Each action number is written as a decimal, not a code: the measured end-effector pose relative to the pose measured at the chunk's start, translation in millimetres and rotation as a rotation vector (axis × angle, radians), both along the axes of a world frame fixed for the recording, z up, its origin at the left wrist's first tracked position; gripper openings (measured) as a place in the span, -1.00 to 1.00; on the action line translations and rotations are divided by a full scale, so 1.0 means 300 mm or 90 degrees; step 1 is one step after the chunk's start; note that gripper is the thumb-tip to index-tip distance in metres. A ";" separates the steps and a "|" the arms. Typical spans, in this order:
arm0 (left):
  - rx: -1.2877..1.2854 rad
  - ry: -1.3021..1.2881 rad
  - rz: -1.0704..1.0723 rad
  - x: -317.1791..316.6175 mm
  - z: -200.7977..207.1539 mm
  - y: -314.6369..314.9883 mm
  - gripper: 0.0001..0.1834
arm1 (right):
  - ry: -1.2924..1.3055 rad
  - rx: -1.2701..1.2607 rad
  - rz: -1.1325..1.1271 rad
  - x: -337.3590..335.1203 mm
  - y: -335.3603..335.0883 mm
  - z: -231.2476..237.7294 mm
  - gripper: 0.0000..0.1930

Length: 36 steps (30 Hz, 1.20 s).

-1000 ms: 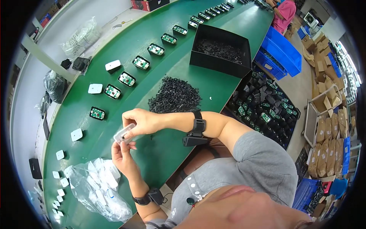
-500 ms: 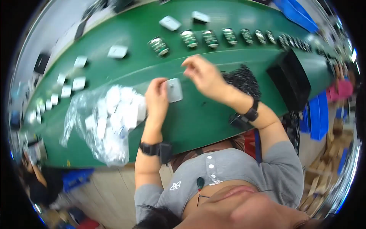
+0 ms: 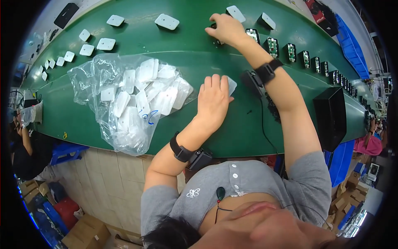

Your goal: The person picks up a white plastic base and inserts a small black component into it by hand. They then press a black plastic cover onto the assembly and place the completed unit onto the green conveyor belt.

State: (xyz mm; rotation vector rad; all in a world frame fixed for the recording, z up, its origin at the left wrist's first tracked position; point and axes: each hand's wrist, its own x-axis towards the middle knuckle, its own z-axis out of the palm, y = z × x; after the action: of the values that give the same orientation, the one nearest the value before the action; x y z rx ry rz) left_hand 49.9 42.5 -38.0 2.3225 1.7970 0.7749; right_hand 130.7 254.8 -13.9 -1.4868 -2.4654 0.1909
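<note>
My left hand (image 3: 213,99) lies palm down over the green table, fingers stretched out side by side. A white plastic cover (image 3: 232,86) shows beside its index finger, partly hidden under the hand. Farther out, my right hand (image 3: 229,31) has its fingers and thumb curled round a black case (image 3: 214,26), mostly covered by the hand. To its right begins a row of open black cases with green circuit boards (image 3: 272,47). Left of my left hand, a clear plastic bag (image 3: 103,68) holds several loose white covers (image 3: 121,103).
Several black cases topped with white covers (image 3: 167,21) stand along the far left. Two more (image 3: 236,13) stand beyond my right hand. A black bin (image 3: 330,118) is at the right; a cable (image 3: 264,124) hangs from my right wrist device. Other people sit at both ends.
My right hand has reached farther out to the row and closed round a case. My left hand has shifted right and flattened over the cover it was holding by the edge. The view has shifted.
</note>
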 end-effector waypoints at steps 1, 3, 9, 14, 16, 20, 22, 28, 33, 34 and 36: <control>0.030 -0.004 -0.013 0.001 -0.004 0.006 -0.51 | 0.142 0.049 0.009 0.037 -0.006 -0.017 -0.51; 0.056 -0.014 -0.021 -0.013 -0.016 0.016 -0.61 | 0.271 0.012 0.039 0.106 -0.083 -0.009 -0.54; 0.070 -0.064 -0.105 -0.038 0.000 0.033 -0.71 | 0.474 -0.093 0.017 0.348 -0.407 -0.031 -0.58; 0.039 -0.086 -0.141 -0.061 -0.009 0.057 -0.52 | 0.306 -0.019 0.062 0.390 -0.473 -0.029 -0.60; 0.027 -0.116 -0.161 -0.070 0.000 0.042 -0.49 | 0.336 -0.041 0.061 0.389 -0.484 -0.014 -0.62; 0.054 -0.176 -0.133 -0.121 0.022 0.001 -0.47 | 0.372 -0.057 0.131 0.349 -0.538 0.036 -0.59; 0.073 -0.210 -0.138 -0.145 0.035 -0.022 -0.46 | 0.345 -0.075 0.202 0.326 -0.560 0.042 -0.58; 0.048 -0.126 -0.152 -0.148 -0.044 -0.041 -0.45 | 0.305 -0.099 0.231 0.313 -0.557 0.008 -0.57; 0.039 -0.078 -0.150 -0.153 -0.034 -0.050 -0.43 | 0.285 -0.059 0.235 0.312 -0.570 -0.021 -0.58; 0.043 -0.054 -0.151 -0.153 -0.034 -0.050 -0.42 | 0.268 -0.014 0.248 0.312 -0.573 -0.030 -0.58; 0.064 -0.026 -0.149 -0.143 -0.031 -0.051 -0.44 | 0.262 0.015 0.259 0.319 -0.576 -0.047 -0.57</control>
State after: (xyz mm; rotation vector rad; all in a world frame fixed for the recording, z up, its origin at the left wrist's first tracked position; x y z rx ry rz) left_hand 7.0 27.1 -47.4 2.4995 1.4670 0.8855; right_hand 226.3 82.0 -28.1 -0.8151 -2.3754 0.4873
